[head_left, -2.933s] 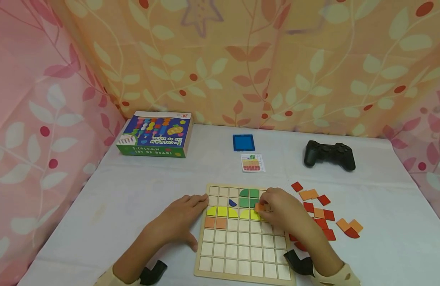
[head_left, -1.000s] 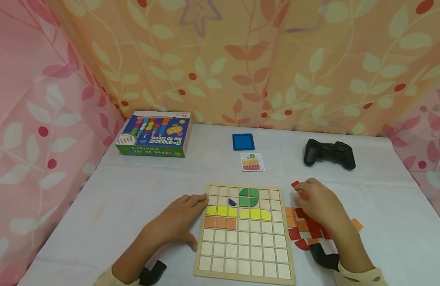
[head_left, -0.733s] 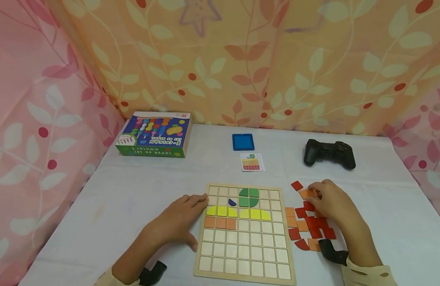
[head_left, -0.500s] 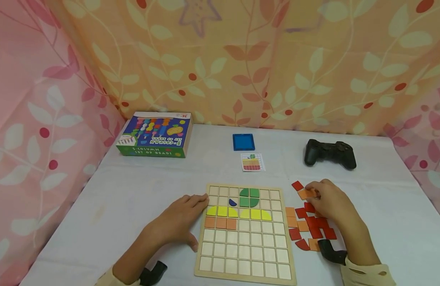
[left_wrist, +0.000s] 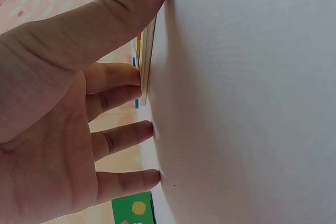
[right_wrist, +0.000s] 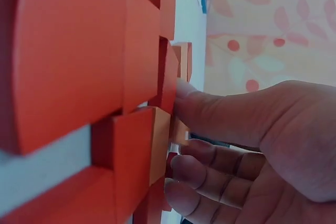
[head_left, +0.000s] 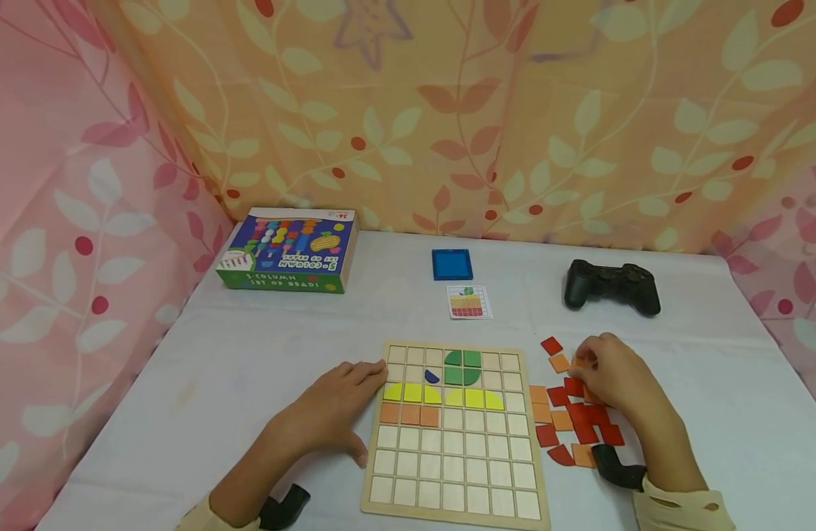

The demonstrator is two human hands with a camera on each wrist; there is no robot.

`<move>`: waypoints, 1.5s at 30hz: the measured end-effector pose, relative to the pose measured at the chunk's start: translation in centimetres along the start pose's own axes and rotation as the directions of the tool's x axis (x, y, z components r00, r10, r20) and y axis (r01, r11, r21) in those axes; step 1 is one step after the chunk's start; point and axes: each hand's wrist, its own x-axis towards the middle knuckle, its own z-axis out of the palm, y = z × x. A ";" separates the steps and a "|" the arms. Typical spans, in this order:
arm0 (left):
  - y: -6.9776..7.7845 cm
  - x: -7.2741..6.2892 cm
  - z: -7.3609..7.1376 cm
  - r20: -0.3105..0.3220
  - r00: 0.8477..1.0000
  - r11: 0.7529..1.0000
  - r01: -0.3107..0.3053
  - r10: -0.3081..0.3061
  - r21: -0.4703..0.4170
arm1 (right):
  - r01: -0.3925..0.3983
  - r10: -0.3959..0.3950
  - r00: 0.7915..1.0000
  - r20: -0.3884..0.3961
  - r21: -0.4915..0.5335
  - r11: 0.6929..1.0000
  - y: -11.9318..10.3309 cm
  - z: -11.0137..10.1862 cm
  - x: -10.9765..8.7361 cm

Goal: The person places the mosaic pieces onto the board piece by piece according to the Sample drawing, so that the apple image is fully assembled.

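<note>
My left hand (head_left: 324, 409) rests on the table with its fingers spread, fingertips at the left edge of a wooden grid board (head_left: 452, 509). Green tiles (head_left: 462, 367), a blue piece (head_left: 431, 376), a row of yellow tiles (head_left: 412, 392) and three orange tiles (head_left: 410, 414) lie in the board's cells. Right of the board, my right hand (head_left: 613, 376) pinches an orange square tile (right_wrist: 180, 131) between thumb and fingers, low over the loose pile. Another orange tile (head_left: 559, 363) lies just left of the fingers, beside a red tile (head_left: 551, 345).
Loose red tiles (head_left: 583, 428) and orange tiles (head_left: 562, 420) spread along the board's right side. Behind the board lie a printed pattern card (head_left: 469, 302) and a blue square frame (head_left: 451, 264). A bead-set box (head_left: 288, 251) stands back left, a black game controller (head_left: 609, 286) back right.
My right hand has left the board for the loose tiles, and a third orange tile now sits in the board's row. One orange tile has come apart from its neighbour. The left hand stays put.
</note>
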 end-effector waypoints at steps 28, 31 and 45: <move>-0.1 0.1 0.1 0.009 1.000 1.000 0.006 -0.006 0.002 | 0.113 -0.111 0.994 -0.018 0.201 0.973 -5.4 0.8 -1.3; -0.1 0.1 0.1 0.016 1.000 1.000 0.011 -0.011 0.002 | 0.142 -0.143 0.990 -0.011 0.230 0.963 -6.7 1.3 -1.7; -0.2 0.1 0.3 0.005 1.000 1.000 0.013 -0.013 0.007 | 0.362 -0.374 0.927 0.003 0.246 0.899 -12.5 5.7 -3.7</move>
